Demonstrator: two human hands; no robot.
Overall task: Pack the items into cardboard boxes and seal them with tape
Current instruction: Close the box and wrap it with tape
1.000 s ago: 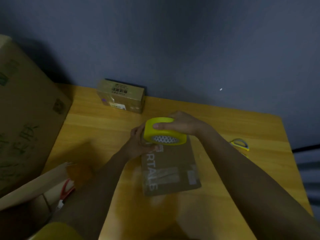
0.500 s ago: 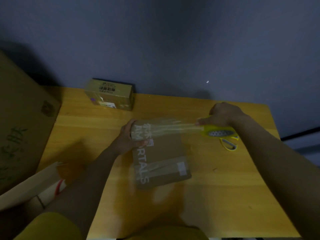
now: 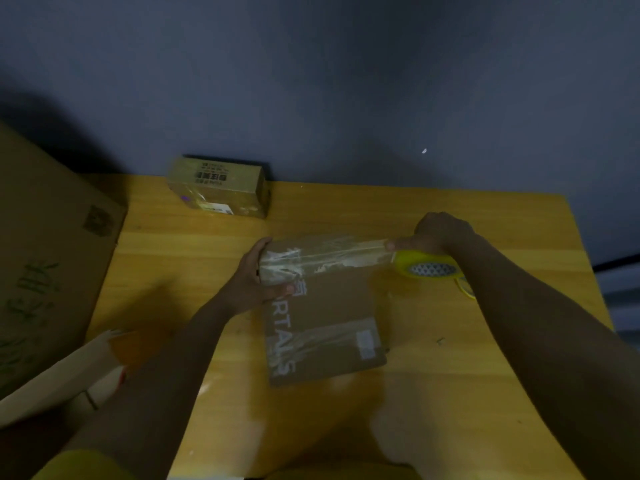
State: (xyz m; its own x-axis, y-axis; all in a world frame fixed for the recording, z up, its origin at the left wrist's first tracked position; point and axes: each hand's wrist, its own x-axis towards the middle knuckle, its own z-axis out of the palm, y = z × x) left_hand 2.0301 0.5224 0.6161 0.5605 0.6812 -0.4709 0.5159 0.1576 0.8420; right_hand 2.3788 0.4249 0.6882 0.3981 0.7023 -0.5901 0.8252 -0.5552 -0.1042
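Two hands work over the wooden surface (image 3: 346, 216), and everything else sits around them; well to the left of the left fingers leans a large cardboard box (image 3: 45, 258) with green writing on its side, and below it, near the left forearm, a pale cardboard flap (image 3: 59, 379) juts in; beyond the left fingers, against the dark wall, stands a small taped box (image 3: 218, 188) bearing a barcode label; the left hand (image 3: 251, 278) grips the upper left corner of the flat cardboard box (image 3: 325, 317), its fingers (image 3: 259, 249) curled round the far edge and the thumb pressed on the printed top face, clamped on the box; this box lies flat on the surface between the two forearms, white lettering running down its left side; from just beside the left fingers a strip of clear tape (image 3: 329, 252) stretches across the box's far end to the right fingers; the right hand (image 3: 440, 233) holds the yellow tape roll (image 3: 429, 268) off the box's right edge, fingers wrapped over the top of the roll and gripping it, thumb tip at the point where the strip leaves it; just beside the roll, under the right wrist, part of a yellow-handled tool (image 3: 465, 289) shows, too hidden to identify.
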